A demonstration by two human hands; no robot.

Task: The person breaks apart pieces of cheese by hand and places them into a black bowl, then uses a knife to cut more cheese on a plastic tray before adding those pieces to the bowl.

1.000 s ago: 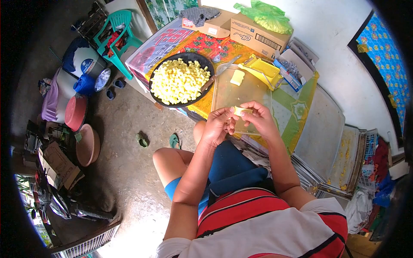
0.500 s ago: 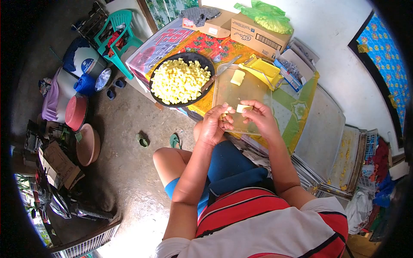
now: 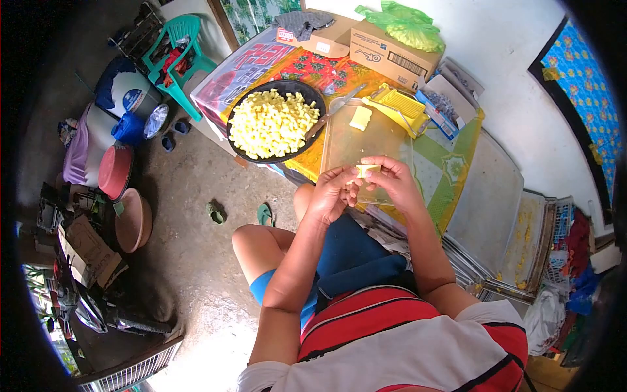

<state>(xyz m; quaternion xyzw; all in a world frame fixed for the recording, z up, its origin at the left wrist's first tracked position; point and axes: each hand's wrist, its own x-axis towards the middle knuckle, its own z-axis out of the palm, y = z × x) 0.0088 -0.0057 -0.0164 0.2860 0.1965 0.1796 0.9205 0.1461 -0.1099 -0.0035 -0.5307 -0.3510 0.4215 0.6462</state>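
My left hand [image 3: 335, 195] and my right hand [image 3: 394, 181] meet over the near edge of a translucent board [image 3: 375, 147]. Between their fingertips is a small block of pale yellow dough [image 3: 368, 170]. The right fingers pinch it from the right. The left fingers are curled closed at its left end, partly hiding what they hold. Farther up the board lies another pale slab [image 3: 360, 118]. A knife [image 3: 316, 127] rests between the board and a round black tray [image 3: 233, 138] heaped with small pale yellow pieces [image 3: 271, 124]. A yellow ridged plastic board [image 3: 400, 104] stands at the back right.
Cardboard boxes [image 3: 385, 57] and a green plastic bag [image 3: 408, 26] line the table's back. Metal trays [image 3: 486, 189] lean at the right. Left on the floor are basins [image 3: 134, 219], a green chair [image 3: 179, 55] and slippers [image 3: 264, 213].
My left hand has moved right and the two hands have come together. The dough block, held by the right fingers alone before, now sits between both hands' fingertips.
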